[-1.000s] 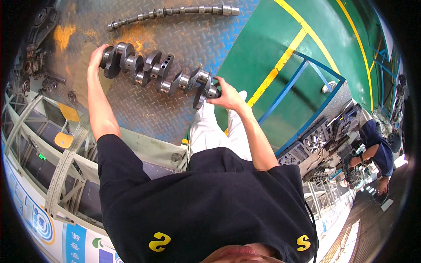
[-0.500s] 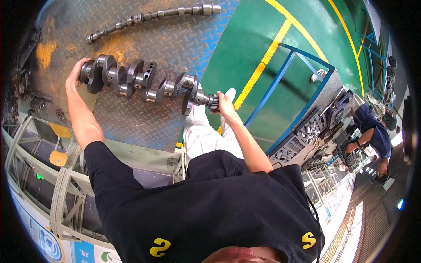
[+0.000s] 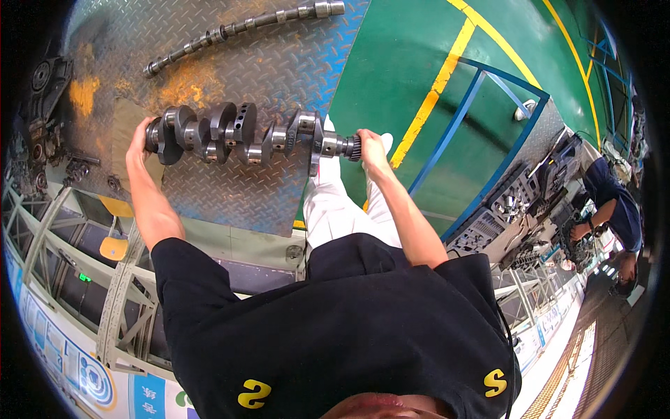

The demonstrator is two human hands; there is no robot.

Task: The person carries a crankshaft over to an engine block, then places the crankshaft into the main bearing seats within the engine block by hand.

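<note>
Between my two hands a dark steel crankshaft [image 3: 230,136] is held lengthwise over the worktable's tread-plate top [image 3: 241,199]. My left hand [image 3: 139,136] is closed round its left end, beside the first counterweight. At the other end, my right hand [image 3: 373,151] grips the shaft by the toothed gear [image 3: 353,148], which sticks out past the table's right edge. A long camshaft [image 3: 241,29] lies on the plate beyond the crankshaft. Whether the crankshaft touches the plate anywhere I cannot tell.
Dark engine parts [image 3: 49,105] crowd the table's far left. A blue-framed table [image 3: 447,129] with tool trays [image 3: 506,209] stands to the right. Beyond it another person [image 3: 611,202] handles machine parts. A yellow stool [image 3: 113,248] is at the lower left.
The crankshaft and both hands have shifted slightly right in view, and the shaft now lies more level. The surroundings have shifted too, as the view turned a little. Both grips stay the same.
</note>
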